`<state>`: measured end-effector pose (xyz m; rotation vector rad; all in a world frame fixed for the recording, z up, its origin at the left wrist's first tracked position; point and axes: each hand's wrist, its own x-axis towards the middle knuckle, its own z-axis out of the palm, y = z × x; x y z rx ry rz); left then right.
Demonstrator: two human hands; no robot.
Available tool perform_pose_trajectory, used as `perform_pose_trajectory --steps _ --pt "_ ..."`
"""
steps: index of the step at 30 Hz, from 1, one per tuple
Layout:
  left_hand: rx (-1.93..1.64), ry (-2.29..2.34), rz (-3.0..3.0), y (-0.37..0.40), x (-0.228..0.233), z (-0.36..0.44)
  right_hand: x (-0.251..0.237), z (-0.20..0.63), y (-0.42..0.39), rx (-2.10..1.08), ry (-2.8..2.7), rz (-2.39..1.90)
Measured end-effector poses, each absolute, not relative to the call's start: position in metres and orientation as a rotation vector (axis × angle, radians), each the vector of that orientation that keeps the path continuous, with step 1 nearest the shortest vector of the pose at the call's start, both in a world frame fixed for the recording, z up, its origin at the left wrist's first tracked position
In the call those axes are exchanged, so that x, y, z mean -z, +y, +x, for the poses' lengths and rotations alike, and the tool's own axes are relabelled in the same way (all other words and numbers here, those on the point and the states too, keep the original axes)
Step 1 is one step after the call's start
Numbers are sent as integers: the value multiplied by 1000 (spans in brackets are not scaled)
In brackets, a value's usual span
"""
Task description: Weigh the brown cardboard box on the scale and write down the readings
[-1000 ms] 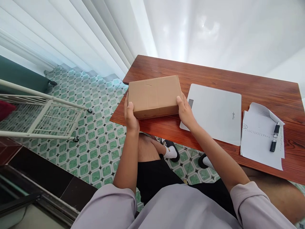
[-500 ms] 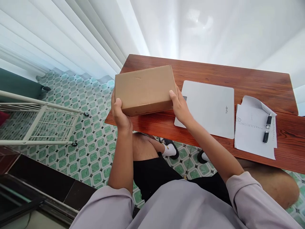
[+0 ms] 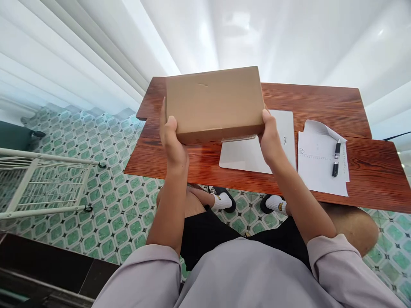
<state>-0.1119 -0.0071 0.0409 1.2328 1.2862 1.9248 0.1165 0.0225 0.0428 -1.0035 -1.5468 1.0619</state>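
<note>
While both hands clamp its short ends, left hand (image 3: 172,143) & right hand (image 3: 270,139), the plain brown cardboard box (image 3: 214,103) sits raised above the reddish wood bench (image 3: 180,160), over a flat grey laptop (image 3: 253,155); white paper sheet (image 3: 321,171) w/ black pen (image 3: 336,157) nearby.

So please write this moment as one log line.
left hand: grips cardboard box | right hand: grips it | box above table, grey pad

— Where does the view look from?
— A single head-worn camera, facing forward and down, close over the wooden desk (image 3: 321,100), with the tiled floor (image 3: 122,205) at left.
</note>
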Motion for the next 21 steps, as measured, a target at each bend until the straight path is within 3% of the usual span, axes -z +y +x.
perform_pose_trajectory --steps 21 --pt "-1643 1155 1259 11 -12 -9 -19 229 7 -1019 -1216 -1188"
